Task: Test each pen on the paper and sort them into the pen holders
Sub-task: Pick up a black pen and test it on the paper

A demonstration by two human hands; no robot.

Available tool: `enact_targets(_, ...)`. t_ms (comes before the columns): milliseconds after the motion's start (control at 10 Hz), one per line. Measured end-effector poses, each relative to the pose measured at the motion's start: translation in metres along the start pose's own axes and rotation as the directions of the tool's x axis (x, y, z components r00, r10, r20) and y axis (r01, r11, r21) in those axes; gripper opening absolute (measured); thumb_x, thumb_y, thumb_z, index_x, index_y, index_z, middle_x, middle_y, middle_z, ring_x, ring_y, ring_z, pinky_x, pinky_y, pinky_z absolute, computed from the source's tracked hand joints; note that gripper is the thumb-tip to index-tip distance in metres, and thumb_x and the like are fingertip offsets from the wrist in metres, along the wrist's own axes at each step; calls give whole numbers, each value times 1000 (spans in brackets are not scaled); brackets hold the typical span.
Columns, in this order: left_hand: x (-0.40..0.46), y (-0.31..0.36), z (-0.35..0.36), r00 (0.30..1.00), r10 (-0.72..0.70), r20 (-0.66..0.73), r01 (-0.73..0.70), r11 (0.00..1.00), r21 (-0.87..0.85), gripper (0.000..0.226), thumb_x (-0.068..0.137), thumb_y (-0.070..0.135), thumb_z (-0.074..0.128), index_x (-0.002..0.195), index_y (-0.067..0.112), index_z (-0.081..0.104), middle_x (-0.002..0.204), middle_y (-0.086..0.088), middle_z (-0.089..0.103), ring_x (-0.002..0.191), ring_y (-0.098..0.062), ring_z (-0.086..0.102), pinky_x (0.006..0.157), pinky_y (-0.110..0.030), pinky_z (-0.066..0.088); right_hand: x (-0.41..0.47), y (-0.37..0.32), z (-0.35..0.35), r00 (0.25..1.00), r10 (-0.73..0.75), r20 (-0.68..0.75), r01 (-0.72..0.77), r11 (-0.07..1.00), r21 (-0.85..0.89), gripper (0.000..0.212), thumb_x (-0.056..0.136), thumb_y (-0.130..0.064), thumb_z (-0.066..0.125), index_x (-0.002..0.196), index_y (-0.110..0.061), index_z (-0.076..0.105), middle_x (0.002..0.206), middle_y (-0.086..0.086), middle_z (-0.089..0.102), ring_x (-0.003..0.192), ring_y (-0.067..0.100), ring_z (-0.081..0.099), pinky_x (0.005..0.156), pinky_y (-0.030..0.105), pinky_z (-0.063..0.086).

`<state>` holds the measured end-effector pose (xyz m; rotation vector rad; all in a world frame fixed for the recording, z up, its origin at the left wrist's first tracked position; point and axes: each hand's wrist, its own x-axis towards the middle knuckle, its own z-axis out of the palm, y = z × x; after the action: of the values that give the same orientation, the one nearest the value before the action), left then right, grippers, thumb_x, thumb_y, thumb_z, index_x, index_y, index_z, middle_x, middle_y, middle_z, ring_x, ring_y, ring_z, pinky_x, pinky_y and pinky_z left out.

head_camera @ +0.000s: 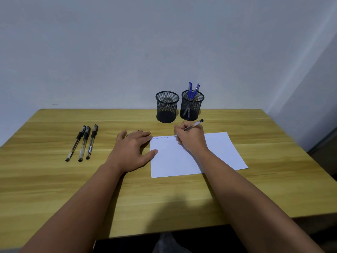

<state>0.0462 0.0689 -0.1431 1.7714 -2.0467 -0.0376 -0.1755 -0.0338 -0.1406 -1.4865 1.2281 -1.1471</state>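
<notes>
My right hand [191, 136] grips a clear pen [194, 125] with its tip on the top edge of the white paper [218, 152], next to faint blue scribbles. My left hand [134, 148] lies flat on the table, fingers straight, its fingertips and thumb touching the paper's left edge. A small dark thing, perhaps a cap, peeks out from under its fingers. Three black-capped pens [83, 142] lie side by side at the left. Two black mesh holders stand at the back: the left holder [166, 106] looks empty, the right holder [192, 105] has two blue pens [192, 90].
The wooden table [54, 189] butts against a pale wall at the back. Its front edge runs near my forearms and its right edge falls off beyond the paper.
</notes>
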Motion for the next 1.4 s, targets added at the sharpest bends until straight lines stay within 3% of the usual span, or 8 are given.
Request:
enact_targets(200,0,-1,-1,1000,-2,5,2,1000,-3,72,84,76,43,141,35,57,154,18,47,148,-6,34,123,-54,12,-1,0,0,1000,-16,4,16,999,-49,37,97,-19,73,74,7,60,64,29,64,48,24,57,49,31,46)
enact_targets(500,0,0,-2,1000,-17,8,17,999,-28,75,82,77,41,142,35,57,154,19,47,148,-5,33,123,-52,17,0,2,1,999,-14,-29,11,995,-94,38,92,-23,70,67,-1,54,60,29,59,47,36,56,51,37,47)
enact_targets(700,-1,0,-3,1000,-17,3,17,999,-31,75,82,77,42,141,35,58,153,19,47,147,-5,34,123,-50,19,-1,1,-2,996,2,-84,-4,1000,-20,39,95,-21,70,72,4,50,70,35,58,56,32,59,57,39,51)
enact_targets(1100,1,-1,-2,1000,-7,8,7,999,-34,72,82,77,42,139,37,59,152,18,48,146,-6,36,122,-51,21,-1,0,-1,998,3,-62,-3,1000,-3,40,95,-14,70,72,8,46,68,38,53,53,29,56,52,32,45)
enact_targets(1200,0,-1,-2,1000,-4,1,4,999,-34,72,82,77,42,139,37,59,152,18,49,146,-7,37,121,-51,22,0,1,-1,998,1,-55,-1,1000,9,41,95,-13,69,73,9,43,64,36,50,53,29,55,53,35,44)
enact_targets(1300,0,-1,-2,1000,-3,0,3,999,-35,72,81,77,42,139,37,59,151,18,50,146,-7,37,121,-51,21,0,2,-1,999,14,-53,-13,1000,15,40,95,-13,69,73,8,44,58,22,49,53,29,55,54,35,44)
enact_targets(1400,0,0,-3,1000,-8,0,8,999,-36,72,81,77,42,139,37,59,151,18,49,146,-7,37,121,-51,21,0,2,-1,998,6,-55,-6,1000,6,39,96,-13,69,76,11,46,62,32,51,53,30,56,53,35,45)
